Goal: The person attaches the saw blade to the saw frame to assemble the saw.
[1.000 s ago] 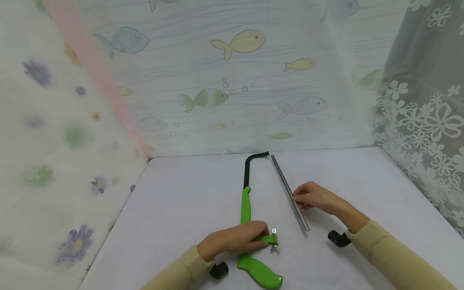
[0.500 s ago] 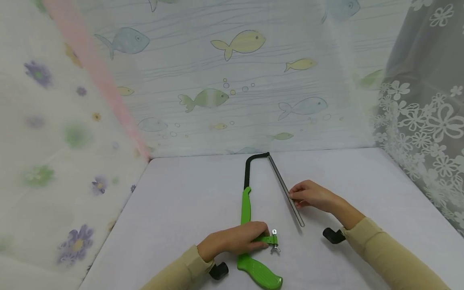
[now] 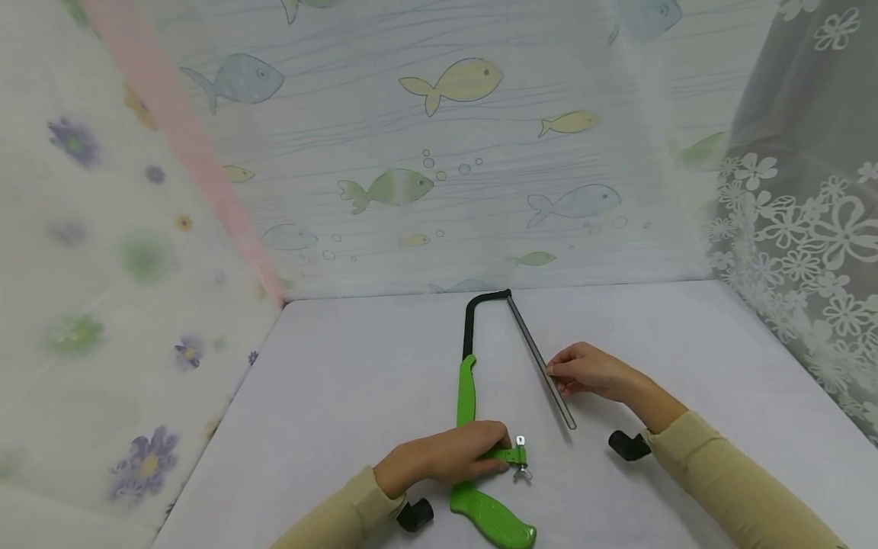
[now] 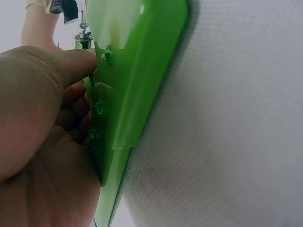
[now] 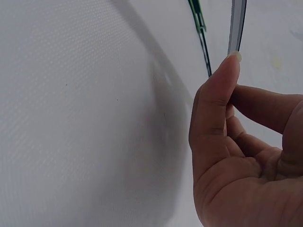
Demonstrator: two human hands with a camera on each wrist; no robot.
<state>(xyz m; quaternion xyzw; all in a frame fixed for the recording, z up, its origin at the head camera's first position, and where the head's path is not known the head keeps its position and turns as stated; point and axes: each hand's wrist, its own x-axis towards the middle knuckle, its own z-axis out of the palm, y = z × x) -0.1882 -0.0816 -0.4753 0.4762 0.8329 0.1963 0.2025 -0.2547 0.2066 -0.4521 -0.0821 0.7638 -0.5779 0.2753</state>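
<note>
Blade (image 3: pixel 530 341) moved to saw frame (image 3: pixel 466 393); right grip (image 3: pixel 591 371) pinches blade; left grip (image 3: pixel 449 452) holds frame.

Before me spreads a broad white desk (image 3: pixel 343 366), its covering finely textured up close. Beyond its far edge I face a pale, translucent fabric wall (image 3: pixel 309 137) printed with thin wavy lines, little bubbles and outlined fish: a yellow fish (image 3: pixel 466 79) high near the middle, a blue-grey fish (image 3: pixel 250 78) to its left, a green-striped fish (image 3: pixel 401 187) lower down. On my left slants a white fabric panel (image 3: pixel 75 267) scattered with purple, green and orange flowers; a soft pink band (image 3: pixel 199 160) runs diagonally down to the desk's far left corner. On my right hangs a sheer grey curtain (image 3: pixel 789 114) with white lace-like blossoms. The light is soft, casting blurred shadows.
</note>
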